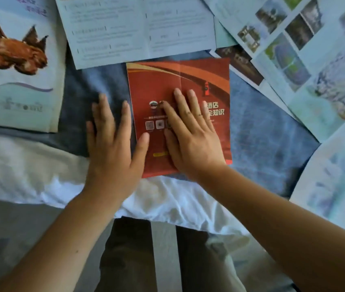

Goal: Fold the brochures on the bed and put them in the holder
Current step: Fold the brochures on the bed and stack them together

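Two hands: left hand [112, 152] and right hand [190, 133] flat, fingers spread, gripping nothing.
Red glossy paper brochure [207, 76]: light, thin, slippery; pinch free edge.

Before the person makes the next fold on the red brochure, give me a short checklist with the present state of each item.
1. Red brochure lies flat on the blue blanket: ok.
2. Right hand presses flat on it, fingers spread: ok.
3. Left hand on it: not ok; only the thumb reaches its left edge, the rest lies on the blanket.
4. Middle crease visible for the fold: ok, a vertical line runs down the cover.
5. Room around it: not ok; the white text brochure overlaps its top edge.
6. Holder within reach: cannot tell, none in view.
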{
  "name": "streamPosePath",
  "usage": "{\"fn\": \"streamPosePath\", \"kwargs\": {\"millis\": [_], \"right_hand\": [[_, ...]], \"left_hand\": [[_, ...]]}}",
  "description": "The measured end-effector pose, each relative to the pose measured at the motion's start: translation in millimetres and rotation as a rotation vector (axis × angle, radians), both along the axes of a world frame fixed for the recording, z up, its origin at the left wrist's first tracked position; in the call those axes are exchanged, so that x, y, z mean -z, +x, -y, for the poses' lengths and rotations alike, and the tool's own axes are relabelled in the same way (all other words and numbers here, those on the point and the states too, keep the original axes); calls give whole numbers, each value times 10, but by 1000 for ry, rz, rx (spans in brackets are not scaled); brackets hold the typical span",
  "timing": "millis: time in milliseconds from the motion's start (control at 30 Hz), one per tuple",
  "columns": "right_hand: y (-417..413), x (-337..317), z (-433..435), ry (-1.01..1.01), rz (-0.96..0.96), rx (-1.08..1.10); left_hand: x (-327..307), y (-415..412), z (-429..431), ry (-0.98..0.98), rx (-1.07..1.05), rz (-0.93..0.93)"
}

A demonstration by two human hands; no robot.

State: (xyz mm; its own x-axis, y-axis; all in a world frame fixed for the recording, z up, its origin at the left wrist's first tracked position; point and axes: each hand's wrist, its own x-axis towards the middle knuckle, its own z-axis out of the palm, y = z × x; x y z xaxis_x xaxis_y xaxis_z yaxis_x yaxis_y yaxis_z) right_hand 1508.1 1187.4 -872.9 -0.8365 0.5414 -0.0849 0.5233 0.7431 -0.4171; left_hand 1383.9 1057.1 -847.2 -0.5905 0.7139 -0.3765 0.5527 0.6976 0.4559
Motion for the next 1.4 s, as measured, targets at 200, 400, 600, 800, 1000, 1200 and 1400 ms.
{"fn": "streamPosePath", "kwargs": {"millis": [200, 400, 600, 800, 1000, 1200, 1400], "right_hand": [[659, 72, -312, 70, 144, 202], [915, 77, -402, 23, 139, 240], [1005, 77, -428, -41, 97, 303], [1011, 75, -450, -98, 71, 248], [1025, 16, -497, -213, 19, 174], [847, -34, -403, -284, 5, 63], [586, -75, -215, -313, -30, 32]], "left_hand": [[48, 486, -411, 33, 58, 42], [108, 750, -704, 7, 80, -44], [123, 926, -792, -56, 43, -50], [157, 874, -765, 9, 36, 48], [131, 853, -734, 101, -21, 156], [93, 840, -705, 215, -104, 310], [-64, 618, -603, 360, -191, 550]]}}
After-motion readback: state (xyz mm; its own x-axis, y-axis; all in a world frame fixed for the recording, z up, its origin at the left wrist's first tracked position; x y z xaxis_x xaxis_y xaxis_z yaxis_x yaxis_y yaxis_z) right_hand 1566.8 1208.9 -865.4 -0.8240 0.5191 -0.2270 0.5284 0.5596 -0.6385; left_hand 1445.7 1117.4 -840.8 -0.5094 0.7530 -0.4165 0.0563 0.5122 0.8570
